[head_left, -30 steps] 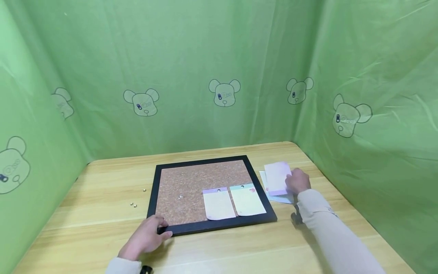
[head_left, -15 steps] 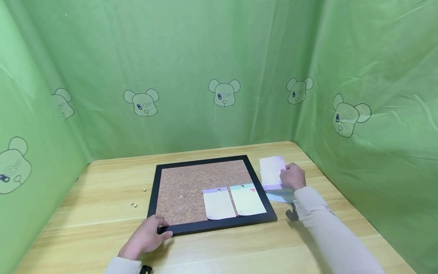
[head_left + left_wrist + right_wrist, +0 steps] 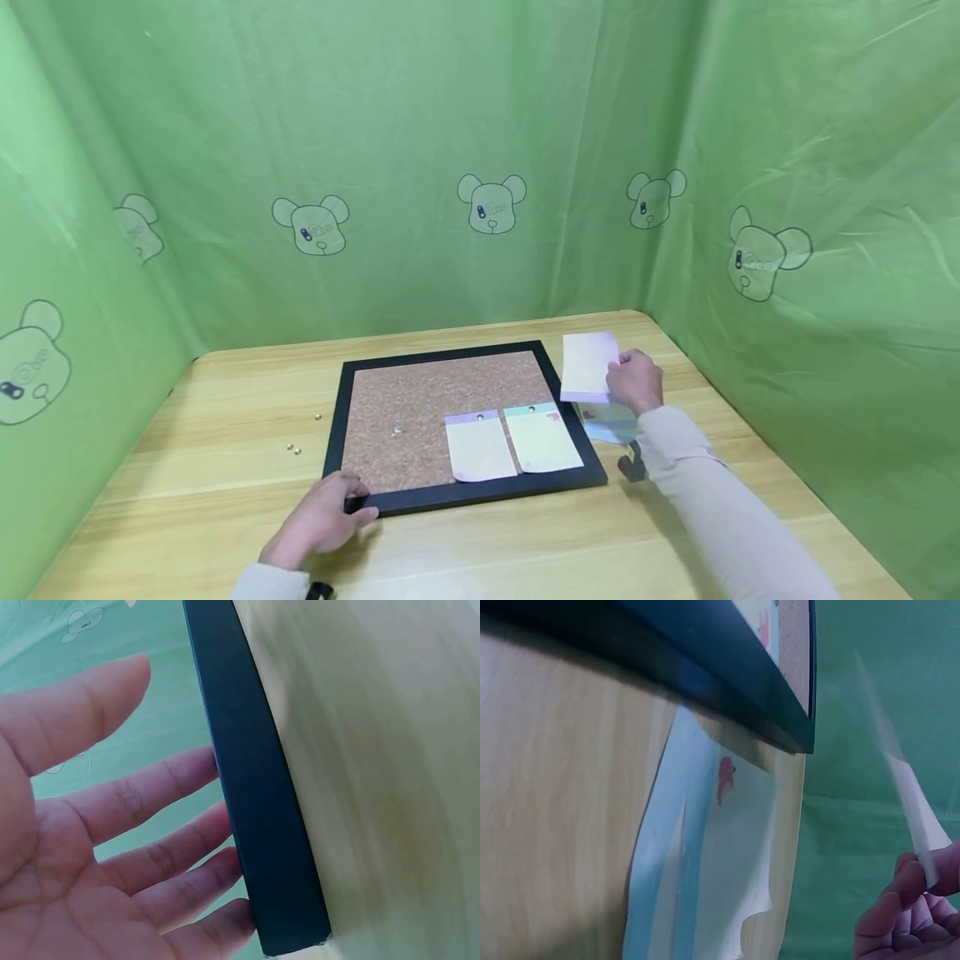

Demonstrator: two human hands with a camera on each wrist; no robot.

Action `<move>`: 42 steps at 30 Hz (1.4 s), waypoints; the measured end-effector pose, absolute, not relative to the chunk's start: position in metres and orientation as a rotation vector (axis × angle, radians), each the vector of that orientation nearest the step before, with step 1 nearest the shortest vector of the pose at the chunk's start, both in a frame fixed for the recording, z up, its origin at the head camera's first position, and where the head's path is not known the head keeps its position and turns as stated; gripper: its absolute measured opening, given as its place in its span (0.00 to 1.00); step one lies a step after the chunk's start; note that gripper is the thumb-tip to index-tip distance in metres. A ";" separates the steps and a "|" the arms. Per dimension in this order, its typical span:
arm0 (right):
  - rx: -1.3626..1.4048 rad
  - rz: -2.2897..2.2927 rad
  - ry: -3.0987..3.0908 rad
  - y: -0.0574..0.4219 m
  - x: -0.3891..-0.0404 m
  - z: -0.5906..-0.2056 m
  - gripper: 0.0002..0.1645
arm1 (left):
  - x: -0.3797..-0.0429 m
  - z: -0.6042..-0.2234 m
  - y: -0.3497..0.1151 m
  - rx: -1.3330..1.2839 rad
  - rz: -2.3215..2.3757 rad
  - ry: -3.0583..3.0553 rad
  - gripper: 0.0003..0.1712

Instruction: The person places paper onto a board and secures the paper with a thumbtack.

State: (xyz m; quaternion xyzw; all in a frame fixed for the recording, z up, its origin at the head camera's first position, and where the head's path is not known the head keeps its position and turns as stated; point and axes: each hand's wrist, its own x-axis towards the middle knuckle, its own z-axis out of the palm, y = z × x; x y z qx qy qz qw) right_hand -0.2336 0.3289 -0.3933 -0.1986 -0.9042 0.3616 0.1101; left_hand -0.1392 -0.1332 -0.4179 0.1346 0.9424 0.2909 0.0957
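In the head view, my right hand [image 3: 636,381] pinches a white sheet of note paper [image 3: 588,367] with a purple strip along its near edge. That sheet is lifted, and appears edge-on in the right wrist view. Below it on the table lie blue-banded note sheets [image 3: 735,832], one with a red print. My left hand [image 3: 322,512] is at the near left corner of a black-framed cork board [image 3: 420,392]; its fingertips touch the frame [image 3: 251,795] while the thumb stands away. Two note sheets, one purple-topped [image 3: 480,450] and one teal-topped [image 3: 543,442], hang from pins on the cork.
Several small metal pins [image 3: 297,451] lie on the wooden table [image 3: 225,400] left of the board. A small shiny bit [image 3: 397,431] sits on the cork. Green curtains [image 3: 405,167] with bear-head prints surround the table on three sides.
My right hand has moved up and left with the purple-striped sheet, lifting it away from the sheets below and uncovering more of them. My left hand has stayed at the board's corner.
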 end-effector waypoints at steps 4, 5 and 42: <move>-0.581 1.072 -2.653 0.324 -0.235 -0.392 0.20 | -0.139 -0.418 -0.134 0.398 0.862 2.793 0.16; -0.580 1.069 -2.659 0.322 -0.235 -0.392 0.20 | -0.139 -0.419 -0.134 0.394 0.862 2.793 0.16; 0.009 1.153 -2.583 0.284 -0.238 -0.403 0.10 | -0.142 -0.420 -0.130 0.329 0.850 2.781 0.16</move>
